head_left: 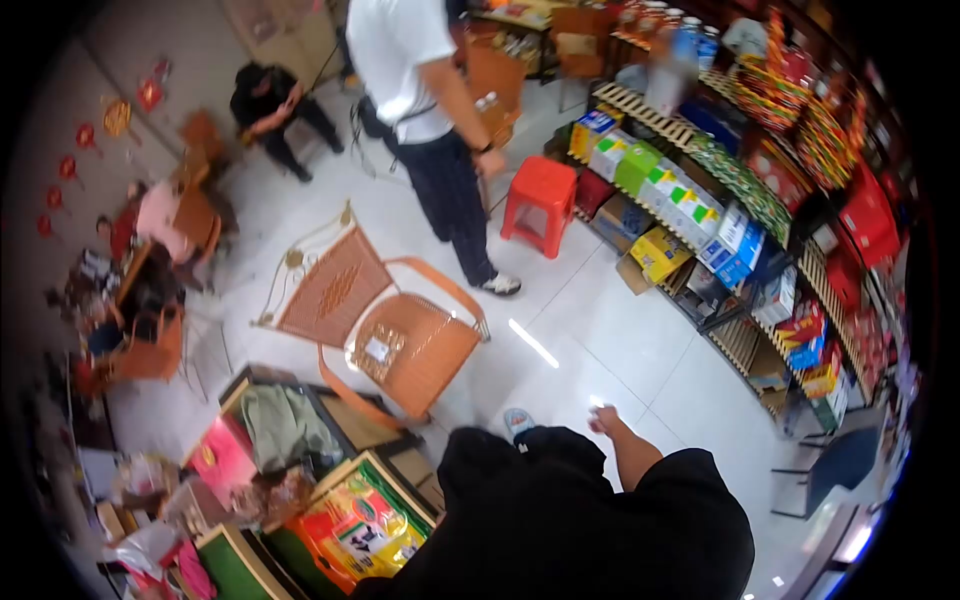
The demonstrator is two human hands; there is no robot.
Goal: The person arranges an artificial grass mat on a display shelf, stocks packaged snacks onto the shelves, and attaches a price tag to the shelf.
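My right hand [603, 420] hangs over the tiled floor on the right side of my body, its fingers loosely bent and a little apart, with no object seen in it. My left hand is not in view. My black shirt [590, 520] fills the bottom centre, and one shoe [518, 422] shows in front of it. To the left of the shoe stands a woven orange chair [432, 350] with a clear-wrapped packet [378, 346] on its seat. A colourful red and yellow package [360, 525] lies at the lower left, beside my body.
A person in a white top [405, 70] stands ahead, near a red stool [541, 200]. Another person [272, 105] sits at the back left. Stocked shelves [660, 125] line the right side, with a dark chair [845, 465] below. A cabinet [350, 420] stands at the left.
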